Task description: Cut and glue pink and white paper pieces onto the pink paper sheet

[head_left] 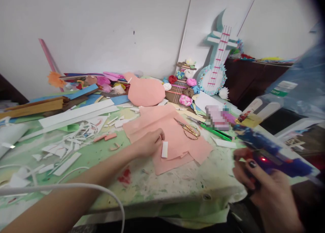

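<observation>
My right hand (269, 189) grips a blue hot glue gun (286, 164) at the right edge of the table, its red light lit; motion blurs it somewhat. My left hand (149, 143) rests over a sheet of salmon-pink crepe paper (182, 141), fingers curled together. Just beside its fingertips lies a small white foam block (165, 150); whether the fingers pinch its edge or anything else is hidden. Gold-handled scissors (190, 130) lie on the paper to the right. Behind the sheet, a pink-covered gourd-shaped piece (146, 91) leans at the back.
White foam scraps (83, 134) and long strips (78, 114) cover the left. A white cable (76, 185) crosses in front of my left forearm. At the back stand paper flowers (186, 100) and a paper lute (213, 70). A green utility knife (215, 131) lies right.
</observation>
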The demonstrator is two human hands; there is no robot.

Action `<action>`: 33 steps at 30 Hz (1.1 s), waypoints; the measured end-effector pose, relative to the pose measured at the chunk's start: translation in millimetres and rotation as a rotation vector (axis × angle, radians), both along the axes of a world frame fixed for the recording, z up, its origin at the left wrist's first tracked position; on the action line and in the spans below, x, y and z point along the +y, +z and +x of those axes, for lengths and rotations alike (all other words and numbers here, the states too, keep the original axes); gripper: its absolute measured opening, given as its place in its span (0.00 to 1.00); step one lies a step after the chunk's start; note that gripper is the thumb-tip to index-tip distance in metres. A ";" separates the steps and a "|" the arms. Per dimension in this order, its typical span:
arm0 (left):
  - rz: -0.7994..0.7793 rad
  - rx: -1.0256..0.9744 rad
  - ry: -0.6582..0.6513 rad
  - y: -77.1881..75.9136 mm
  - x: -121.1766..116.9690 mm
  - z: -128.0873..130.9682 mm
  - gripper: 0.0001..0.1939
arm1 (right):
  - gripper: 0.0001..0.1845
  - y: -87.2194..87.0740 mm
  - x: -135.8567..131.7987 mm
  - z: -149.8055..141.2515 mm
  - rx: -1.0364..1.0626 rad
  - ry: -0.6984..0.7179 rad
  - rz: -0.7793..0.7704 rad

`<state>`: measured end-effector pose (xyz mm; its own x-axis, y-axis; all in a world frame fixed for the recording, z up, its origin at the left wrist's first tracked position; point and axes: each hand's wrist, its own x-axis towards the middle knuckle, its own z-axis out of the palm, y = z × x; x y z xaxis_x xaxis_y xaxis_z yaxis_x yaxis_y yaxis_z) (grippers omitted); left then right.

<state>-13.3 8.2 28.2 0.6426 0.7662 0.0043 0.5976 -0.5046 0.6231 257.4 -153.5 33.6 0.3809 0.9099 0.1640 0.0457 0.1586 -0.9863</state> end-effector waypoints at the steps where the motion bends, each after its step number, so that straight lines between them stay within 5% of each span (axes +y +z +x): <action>1: 0.034 0.012 0.019 -2.8 -3.3 2.6 0.08 | 0.14 1.5 3.4 -14.5 0.063 0.058 0.000; 6: 0.304 0.275 0.047 -8.9 -17.2 13.7 0.18 | 0.12 -12.1 14.1 -64.6 0.242 0.139 -0.025; 11: 0.280 0.271 0.086 -12.9 -15.0 14.3 0.13 | 0.13 -31.1 20.3 -77.0 0.322 0.155 -0.049; 15: 0.065 0.010 0.101 -7.6 -7.1 9.4 0.12 | 0.13 -34.9 24.1 -79.4 0.331 0.186 -0.045; 22: -0.758 -0.691 -0.051 3.9 -5.2 4.5 0.17 | 0.13 -30.2 20.0 -83.3 0.302 0.192 -0.007; 33: -0.952 -0.818 -0.196 4.8 -14.5 6.8 0.19 | 0.14 -17.0 7.0 -92.2 0.182 0.078 -0.029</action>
